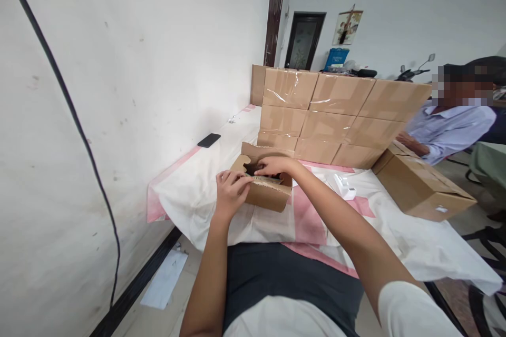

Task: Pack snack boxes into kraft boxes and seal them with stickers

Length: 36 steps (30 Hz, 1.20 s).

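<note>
A small open cardboard box point(265, 197) sits on the white and pink cloth point(316, 221) in front of me. My left hand point(229, 189) grips the box's near left edge, fingers curled over a flap. My right hand point(274, 166) reaches across the top of the box, fingers bent down on its upper flap or on something dark inside; what lies under them is hidden.
A wall of taped cardboard cartons point(336, 116) stands behind the box. A larger carton point(422, 187) lies at the right, beside a seated person's arm point(415, 145). A black phone point(208, 140) rests at the far left. A small white object point(343, 187) lies on the cloth.
</note>
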Each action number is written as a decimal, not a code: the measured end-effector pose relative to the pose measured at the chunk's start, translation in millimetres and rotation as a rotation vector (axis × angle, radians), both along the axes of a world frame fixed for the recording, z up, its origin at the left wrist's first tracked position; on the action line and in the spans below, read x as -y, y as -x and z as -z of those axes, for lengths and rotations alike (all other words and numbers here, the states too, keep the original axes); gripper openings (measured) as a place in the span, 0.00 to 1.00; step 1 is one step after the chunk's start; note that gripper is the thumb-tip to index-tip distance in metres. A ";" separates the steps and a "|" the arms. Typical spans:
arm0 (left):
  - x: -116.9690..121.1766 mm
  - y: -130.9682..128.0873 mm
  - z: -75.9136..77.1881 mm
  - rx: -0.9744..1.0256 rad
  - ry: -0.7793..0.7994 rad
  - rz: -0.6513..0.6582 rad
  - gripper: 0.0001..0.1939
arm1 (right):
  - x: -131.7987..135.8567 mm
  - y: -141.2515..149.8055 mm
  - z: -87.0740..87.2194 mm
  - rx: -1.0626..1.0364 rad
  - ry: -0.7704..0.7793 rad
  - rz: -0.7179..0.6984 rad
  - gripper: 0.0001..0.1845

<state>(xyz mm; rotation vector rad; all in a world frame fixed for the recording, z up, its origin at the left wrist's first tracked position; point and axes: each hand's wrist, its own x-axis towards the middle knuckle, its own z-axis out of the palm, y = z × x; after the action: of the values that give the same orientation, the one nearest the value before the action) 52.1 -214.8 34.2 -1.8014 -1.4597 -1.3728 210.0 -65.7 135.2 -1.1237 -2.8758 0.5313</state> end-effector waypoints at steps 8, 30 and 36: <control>-3.3 -5.0 0.1 -0.005 -0.060 0.014 0.11 | 18.2 -48.6 3.0 0.141 -0.198 -0.105 0.29; -37.1 -3.2 -14.3 0.011 0.035 0.092 0.14 | -5.2 -88.7 101.9 -1.368 -0.107 0.259 0.25; -55.4 -25.6 -29.0 -0.007 0.312 -0.057 0.25 | 12.1 -91.7 111.9 -1.358 -0.095 0.141 0.16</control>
<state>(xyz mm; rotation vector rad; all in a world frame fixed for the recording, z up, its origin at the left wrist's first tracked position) 77.7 -159.4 63.2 -1.9285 -1.7869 -1.1597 301.7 -77.8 23.2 -0.5341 -1.6014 0.7304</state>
